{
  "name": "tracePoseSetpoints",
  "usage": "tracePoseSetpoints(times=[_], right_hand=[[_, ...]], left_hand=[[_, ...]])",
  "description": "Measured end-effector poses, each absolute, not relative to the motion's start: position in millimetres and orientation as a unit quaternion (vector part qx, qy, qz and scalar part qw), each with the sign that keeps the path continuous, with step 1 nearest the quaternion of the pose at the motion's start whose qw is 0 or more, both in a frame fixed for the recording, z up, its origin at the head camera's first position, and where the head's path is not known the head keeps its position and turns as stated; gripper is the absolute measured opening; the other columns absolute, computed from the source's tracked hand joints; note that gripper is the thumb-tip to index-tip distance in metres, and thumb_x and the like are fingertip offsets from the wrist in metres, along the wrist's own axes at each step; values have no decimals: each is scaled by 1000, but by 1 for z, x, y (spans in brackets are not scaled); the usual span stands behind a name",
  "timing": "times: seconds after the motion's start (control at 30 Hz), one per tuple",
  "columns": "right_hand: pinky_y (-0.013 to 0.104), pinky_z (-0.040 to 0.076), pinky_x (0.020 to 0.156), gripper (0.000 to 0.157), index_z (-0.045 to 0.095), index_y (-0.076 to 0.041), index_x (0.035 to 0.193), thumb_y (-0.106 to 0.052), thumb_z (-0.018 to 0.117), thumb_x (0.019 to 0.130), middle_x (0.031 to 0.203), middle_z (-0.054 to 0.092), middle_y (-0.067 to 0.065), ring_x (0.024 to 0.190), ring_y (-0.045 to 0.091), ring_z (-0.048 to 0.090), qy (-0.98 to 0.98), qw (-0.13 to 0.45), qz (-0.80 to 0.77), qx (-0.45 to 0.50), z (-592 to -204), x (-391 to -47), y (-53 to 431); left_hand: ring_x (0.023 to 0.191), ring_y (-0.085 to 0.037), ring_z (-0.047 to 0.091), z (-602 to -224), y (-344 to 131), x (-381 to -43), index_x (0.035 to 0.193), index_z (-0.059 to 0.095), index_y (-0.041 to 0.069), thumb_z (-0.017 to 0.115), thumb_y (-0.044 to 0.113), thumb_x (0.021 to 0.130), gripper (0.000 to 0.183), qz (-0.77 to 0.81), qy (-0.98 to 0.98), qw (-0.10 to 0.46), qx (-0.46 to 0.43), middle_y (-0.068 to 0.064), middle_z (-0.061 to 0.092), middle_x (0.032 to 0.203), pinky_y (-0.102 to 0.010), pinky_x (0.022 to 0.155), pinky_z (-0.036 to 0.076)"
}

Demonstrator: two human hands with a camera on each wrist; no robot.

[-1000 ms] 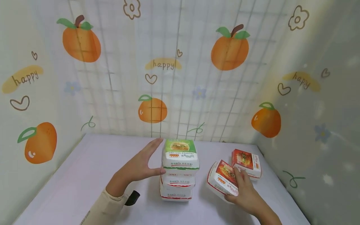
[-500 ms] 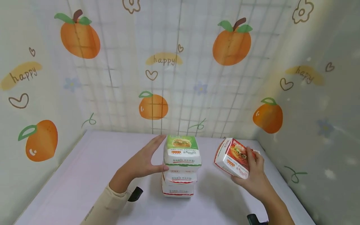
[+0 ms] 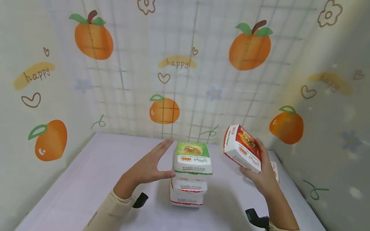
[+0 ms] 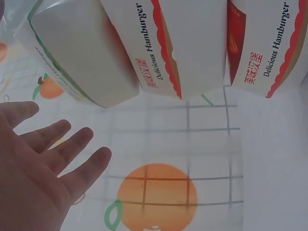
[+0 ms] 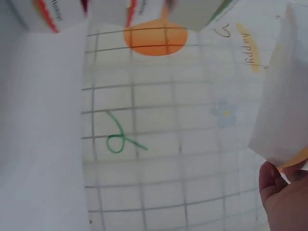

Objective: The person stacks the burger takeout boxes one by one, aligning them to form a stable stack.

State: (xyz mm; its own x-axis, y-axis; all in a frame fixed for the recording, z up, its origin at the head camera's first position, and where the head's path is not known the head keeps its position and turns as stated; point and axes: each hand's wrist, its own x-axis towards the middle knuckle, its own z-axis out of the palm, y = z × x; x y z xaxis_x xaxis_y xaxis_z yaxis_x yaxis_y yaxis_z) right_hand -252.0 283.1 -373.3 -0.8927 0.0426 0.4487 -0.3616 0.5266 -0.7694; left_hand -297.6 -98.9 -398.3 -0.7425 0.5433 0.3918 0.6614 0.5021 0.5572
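The fingers (image 3: pixel 261 150) and thumb of the right hand (image 3: pixel 266 179) grip a red-topped burger box (image 3: pixel 244 149) by its edges, holding it tilted in the air, right of the stack and apart from it. The left hand (image 3: pixel 144 168) has its fingers spread and holds nothing, just left of a stack of three boxes (image 3: pixel 189 186); its thumb is near the lower edge of the green-topped box (image 3: pixel 193 157), though whether it touches is hard to tell. Two boxes with red trim sit beneath that one. Behind the right hand, another box (image 3: pixel 275 170) lies on the counter (image 3: pixel 78 183), mostly hidden. A black piece (image 3: pixel 140 200) juts out by the beige left sleeve (image 3: pixel 111 208). Beyond the counter hangs a pale curtain (image 3: pixel 131 106) printed with oranges, hearts and "happy".
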Motion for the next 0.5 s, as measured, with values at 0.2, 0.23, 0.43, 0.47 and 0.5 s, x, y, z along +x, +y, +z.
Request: tracePoseSetpoints(times=[0.2, 0.23, 0.43, 0.47, 0.5], right_hand=[[13, 44, 87, 114, 18, -36, 156, -1, 79, 66, 153, 16, -6, 128, 21, 29, -818, 249, 502, 127, -355, -258, 275], [13, 44, 88, 115, 16, -36, 156, -1, 79, 66, 153, 15, -5, 129, 23, 28, -818, 249, 502, 131, -353, -259, 274], [15, 43, 90, 118, 7, -41, 156, -2, 78, 69, 155, 18, -6, 132, 24, 31, -804, 245, 523, 142, -352, -264, 272], [15, 43, 90, 117, 6, -40, 156, 0, 76, 70, 156, 18, -5, 131, 23, 32, -793, 243, 539, 149, -353, -264, 271], [17, 44, 91, 115, 7, -38, 156, 2, 74, 72, 157, 17, -4, 130, 22, 33, -777, 238, 560, 160, -353, -265, 271]], left_hand=[[142, -8, 20, -399, -94, -298, 157, 12, 32, 68, 65, 78, 102, -363, -855, 89, -359, 14, 17, 157, -47, 110, 29], [142, -9, 20, -399, -94, -298, 157, 13, 31, 68, 65, 78, 102, -364, -854, 90, -361, 14, 17, 157, -48, 110, 30], [143, -9, 19, -400, -93, -295, 157, 14, 29, 69, 64, 78, 102, -366, -854, 96, -357, 14, 16, 158, -49, 109, 30], [143, -9, 18, -400, -93, -295, 157, 14, 30, 69, 64, 78, 102, -366, -855, 95, -356, 15, 16, 158, -49, 109, 30], [143, -8, 18, -399, -92, -295, 157, 14, 30, 69, 64, 78, 102, -366, -855, 93, -356, 15, 15, 158, -49, 109, 29]])
